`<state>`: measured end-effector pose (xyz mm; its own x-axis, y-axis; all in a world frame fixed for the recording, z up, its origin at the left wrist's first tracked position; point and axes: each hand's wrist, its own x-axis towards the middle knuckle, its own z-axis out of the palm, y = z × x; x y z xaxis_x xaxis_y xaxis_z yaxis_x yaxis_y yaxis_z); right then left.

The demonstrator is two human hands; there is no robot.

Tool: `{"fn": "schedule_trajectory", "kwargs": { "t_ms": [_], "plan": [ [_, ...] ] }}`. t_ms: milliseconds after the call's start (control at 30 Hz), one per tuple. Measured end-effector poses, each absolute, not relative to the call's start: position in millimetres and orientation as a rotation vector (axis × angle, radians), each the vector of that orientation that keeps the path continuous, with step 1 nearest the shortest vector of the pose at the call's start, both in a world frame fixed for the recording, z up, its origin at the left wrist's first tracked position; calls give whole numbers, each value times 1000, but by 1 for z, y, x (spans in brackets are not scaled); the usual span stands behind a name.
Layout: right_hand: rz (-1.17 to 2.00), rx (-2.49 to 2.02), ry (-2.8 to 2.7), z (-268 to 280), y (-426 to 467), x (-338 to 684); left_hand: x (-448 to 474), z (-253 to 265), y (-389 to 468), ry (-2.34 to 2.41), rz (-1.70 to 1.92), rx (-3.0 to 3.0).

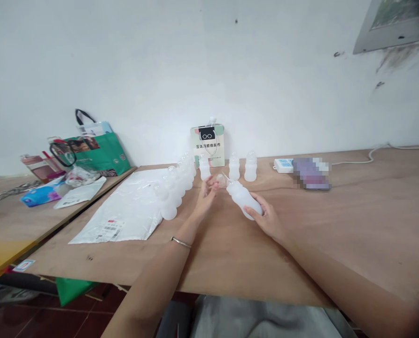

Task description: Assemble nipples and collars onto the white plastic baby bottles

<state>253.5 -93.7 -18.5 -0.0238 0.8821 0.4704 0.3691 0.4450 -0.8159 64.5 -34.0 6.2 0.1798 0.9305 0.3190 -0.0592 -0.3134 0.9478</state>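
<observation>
A white plastic squeeze bottle (244, 199) with a ribbed, waisted body and a thin nozzle lies tilted in my right hand (265, 215), its tip pointing up and left. The fingers wrap round the lower end of it. Just left of the nozzle, my left hand (206, 193) pinches a clear domed cap (221, 180), apart from the bottle. Behind my hands stand similar white bottles with clear caps: one (205, 167) past my left hand, and two more, a middle one (234, 166) and a right one (251, 167). A row of several capped bottles (169, 206) runs left of my left hand.
A white plastic mailer (125, 202) lies on the wooden table (353, 244). A paper bag (195, 136) stands against the wall. At right are a white box (283, 165), a blurred-out item (311, 173) and a cable (357, 162). A green bag (107, 152) and tissue pack (43, 191) sit left.
</observation>
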Motion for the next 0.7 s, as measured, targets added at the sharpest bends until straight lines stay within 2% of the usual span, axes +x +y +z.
{"fn": "schedule_trajectory", "kwargs": {
  "t_ms": [133, 267, 367, 567, 700],
  "plan": [
    [698, -1138, -1587, -18, -94, 253, 70, 6, -37, 740, 1325, 1570],
    [814, -1073, -1553, -17, -94, 253, 72, 7, -37, 909, 1287, 1510],
    [791, -1076, -1513, -17, -95, 252, 72, 11, -41, 974, 1284, 1496],
    [778, -1094, -1563, -20, -94, 246, 88, 16, -58, 817, 1252, 1547],
    [948, -1026, -1594, -20, -92, 243, 89, 21, -63, 810, 1234, 1577]
  ]
}}
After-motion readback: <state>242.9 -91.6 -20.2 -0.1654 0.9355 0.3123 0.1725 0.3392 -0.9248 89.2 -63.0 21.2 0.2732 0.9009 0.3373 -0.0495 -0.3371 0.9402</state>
